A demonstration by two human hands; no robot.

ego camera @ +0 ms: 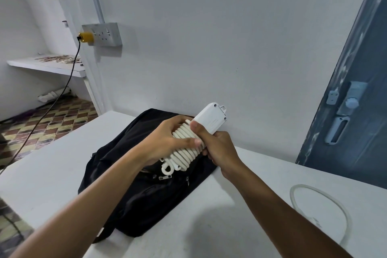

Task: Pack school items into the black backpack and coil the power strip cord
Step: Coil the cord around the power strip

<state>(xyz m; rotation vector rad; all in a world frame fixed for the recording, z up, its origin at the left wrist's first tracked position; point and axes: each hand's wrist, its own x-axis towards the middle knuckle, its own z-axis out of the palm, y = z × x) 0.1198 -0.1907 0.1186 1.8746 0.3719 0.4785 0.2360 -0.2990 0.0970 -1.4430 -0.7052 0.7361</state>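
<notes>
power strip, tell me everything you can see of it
The power strip is a white, plastic-looking bar, held tilted above the black backpack. Its far end shows three small screws and a hanging tab. Its thick white cord is wound around it in tight turns, with the plug hanging at the near end. The left hand grips the coils; the right hand holds the body.

Home room: patterned floor tiles [62, 119], wall socket [102, 34].

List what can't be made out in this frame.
- White power strip, head view: socket face turned away, near end hidden by both hands and the wound cord.
- Black fabric backpack: contents unseen, forearm crosses it.
- White loose cable on table: its end leaves the frame's lower edge.
</notes>
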